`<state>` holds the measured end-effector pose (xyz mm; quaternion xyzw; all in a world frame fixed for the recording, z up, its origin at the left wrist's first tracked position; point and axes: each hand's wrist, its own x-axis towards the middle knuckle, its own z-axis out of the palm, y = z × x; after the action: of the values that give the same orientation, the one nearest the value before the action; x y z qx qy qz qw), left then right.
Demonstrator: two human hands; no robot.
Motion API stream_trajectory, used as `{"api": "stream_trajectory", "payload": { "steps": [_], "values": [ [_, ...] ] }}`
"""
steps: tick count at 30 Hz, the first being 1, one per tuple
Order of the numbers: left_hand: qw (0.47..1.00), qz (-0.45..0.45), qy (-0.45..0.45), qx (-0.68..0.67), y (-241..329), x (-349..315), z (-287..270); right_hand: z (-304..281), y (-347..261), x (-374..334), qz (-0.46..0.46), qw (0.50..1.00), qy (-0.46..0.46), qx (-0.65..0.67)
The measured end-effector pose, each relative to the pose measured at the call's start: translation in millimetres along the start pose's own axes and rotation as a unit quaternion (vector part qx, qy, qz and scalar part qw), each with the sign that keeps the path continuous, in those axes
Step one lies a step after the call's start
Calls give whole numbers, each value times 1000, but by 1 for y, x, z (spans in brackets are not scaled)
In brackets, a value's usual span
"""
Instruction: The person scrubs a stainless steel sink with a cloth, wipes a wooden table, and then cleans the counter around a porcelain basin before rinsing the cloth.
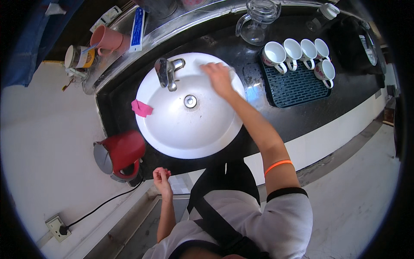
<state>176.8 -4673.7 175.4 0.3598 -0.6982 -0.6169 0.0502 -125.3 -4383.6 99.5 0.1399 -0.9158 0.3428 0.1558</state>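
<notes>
My right hand [217, 77] reaches over the white oval sink [194, 149], its fingers stretched out on the back right part of the rim. A pale patch shows around those fingertips; whether it is a cloth or wet shine I cannot tell. My left hand [162, 179] hangs in front of the counter edge, fingers curled in, with nothing visible in it. Left of my right hand stands the chrome faucet [166, 73], above the metal drain [190, 101]. A pink cloth [142, 108] lies over the sink's left rim.
A red kettle [125, 151] stands at the left, near a plugged-in black cord [105, 203]. Several white mugs [274, 54] sit on a dark drying tray [297, 93] at the right. Behind are a glass pitcher [254, 28], a pink mug [105, 39] and a blue-and-white box [137, 30].
</notes>
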Motion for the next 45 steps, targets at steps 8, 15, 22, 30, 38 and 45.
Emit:
{"api": "stream_trajectory", "payload": {
  "steps": [8, 15, 22, 30, 38, 45],
  "values": [
    [996, -11, -77, -52, -18, -8, -7, -16, -14, -119, -24, 971, -163, -170],
    [994, -9, -93, -49, -17, -11, -3, 36, -99, -152, 47, 932, -358, -26],
    [993, -32, -71, -89, -25, -15, 3, 40, -125, -64, 32, 945, -269, 183],
    [992, 1, -100, -81, -8, 21, 44, 41, -104, 92, -247, 960, -107, -75],
    [922, -266, -130, -249, 15, 126, 131, 43, -113, 91, -105, 984, 15, 141],
    [875, 142, -79, 456, -64, 186, 192, 133, -59, 11, 557, 391, -106, 725]
  ]
}}
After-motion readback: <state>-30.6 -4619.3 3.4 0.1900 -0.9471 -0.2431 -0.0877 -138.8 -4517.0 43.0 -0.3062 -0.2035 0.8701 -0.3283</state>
